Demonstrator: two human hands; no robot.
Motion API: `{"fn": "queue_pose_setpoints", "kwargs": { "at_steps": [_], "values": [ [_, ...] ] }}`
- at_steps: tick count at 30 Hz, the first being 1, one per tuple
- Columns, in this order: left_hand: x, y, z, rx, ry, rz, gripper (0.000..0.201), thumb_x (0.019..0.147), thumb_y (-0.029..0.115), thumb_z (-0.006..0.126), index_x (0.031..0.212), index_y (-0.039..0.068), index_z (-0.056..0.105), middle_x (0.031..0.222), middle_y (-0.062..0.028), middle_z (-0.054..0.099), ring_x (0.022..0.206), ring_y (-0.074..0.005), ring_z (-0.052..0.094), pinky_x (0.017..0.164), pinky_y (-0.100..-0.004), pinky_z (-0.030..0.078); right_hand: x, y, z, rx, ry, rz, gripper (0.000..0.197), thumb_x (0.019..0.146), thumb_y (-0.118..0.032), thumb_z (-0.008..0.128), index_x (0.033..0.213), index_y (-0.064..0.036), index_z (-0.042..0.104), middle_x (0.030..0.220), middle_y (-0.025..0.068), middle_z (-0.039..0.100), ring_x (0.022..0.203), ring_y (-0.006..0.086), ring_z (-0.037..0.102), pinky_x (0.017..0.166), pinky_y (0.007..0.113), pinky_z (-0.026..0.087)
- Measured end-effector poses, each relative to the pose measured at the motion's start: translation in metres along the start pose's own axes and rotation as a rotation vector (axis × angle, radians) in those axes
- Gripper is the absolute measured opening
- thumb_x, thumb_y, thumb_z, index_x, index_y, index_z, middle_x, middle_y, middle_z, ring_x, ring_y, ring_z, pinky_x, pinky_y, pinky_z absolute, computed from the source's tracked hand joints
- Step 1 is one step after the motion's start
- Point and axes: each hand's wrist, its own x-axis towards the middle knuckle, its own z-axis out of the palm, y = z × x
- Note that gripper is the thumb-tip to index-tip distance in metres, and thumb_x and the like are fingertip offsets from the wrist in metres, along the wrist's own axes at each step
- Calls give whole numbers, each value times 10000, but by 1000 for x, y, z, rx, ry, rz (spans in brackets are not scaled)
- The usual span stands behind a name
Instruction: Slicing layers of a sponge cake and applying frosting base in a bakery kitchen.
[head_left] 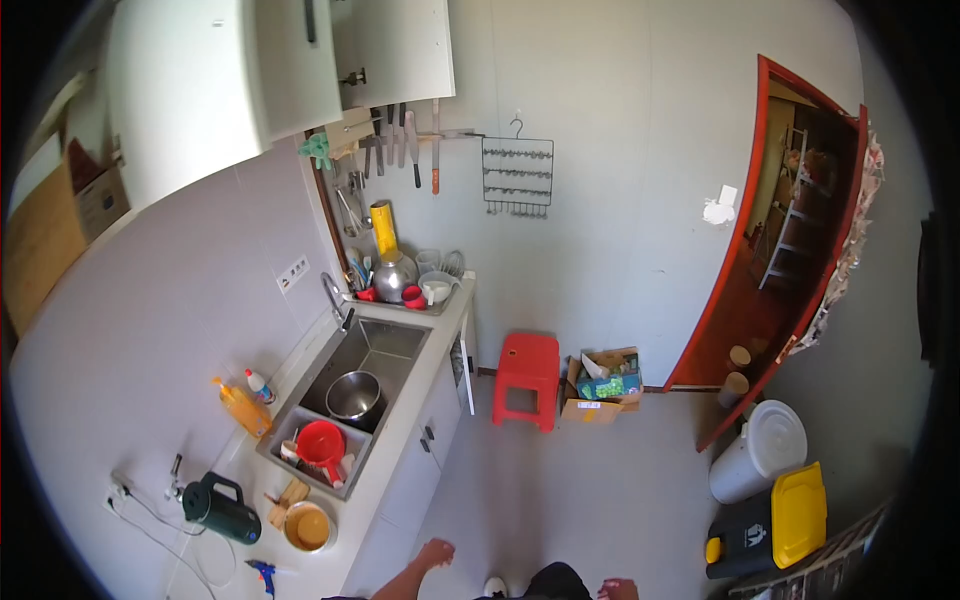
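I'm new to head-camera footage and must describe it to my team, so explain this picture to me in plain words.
There is no robot here: a person works with two bare hands. The single picture comes from a wide fisheye camera on the person's head, looking down, so straight edges bend near the rim.

The left hand is low in the picture, near the counter cabinets; the right hand is partly cut off by the lower edge. I see nothing held in either.

On the counter at left stand a dark green jug kettle and a white bowl with tan contents. The double-basin sink holds a steel pot and a red plastic dipper. A red stool stands on the floor.
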Motion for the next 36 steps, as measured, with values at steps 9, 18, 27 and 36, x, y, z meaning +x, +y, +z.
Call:
{"fn": "queue_pose_setpoints", "kwargs": {
  "at_steps": [9,18,27,36],
  "values": [
    [180,423,-188,-26,807,584,317,1004,214,559,902,-20,748,642,-102,699,558,-163,679,542,-325,546,198,-111,-34,-189,40,-30,313,980,-218,624,1169,20,696,871,162,740,701,238,726,555,352,587],
    [243,723,-446,-269,1244,694,265,974,220,617,957,-21,727,705,-119,712,556,-175,681,527,-323,556,395,-205,-100,-276,-307,-323,402,951,-345,668,1214,-41,677,1046,173,668,918,283,647,757,420,499],
    [260,953,-642,-95,1445,835,246,922,174,615,1009,-13,749,758,-127,720,676,-220,714,624,-352,568,509,-381,10,87,117,58,430,1035,-344,550,1240,16,665,910,183,733,711,259,717,562,354,601],
    [332,1061,-835,-145,1488,1065,231,930,164,626,1030,-9,743,836,-105,739,725,-159,696,717,-317,562,558,-373,131,-259,53,307,396,949,-248,642,1306,-78,675,1183,204,693,1143,294,638,995,422,495]
  ]
}}
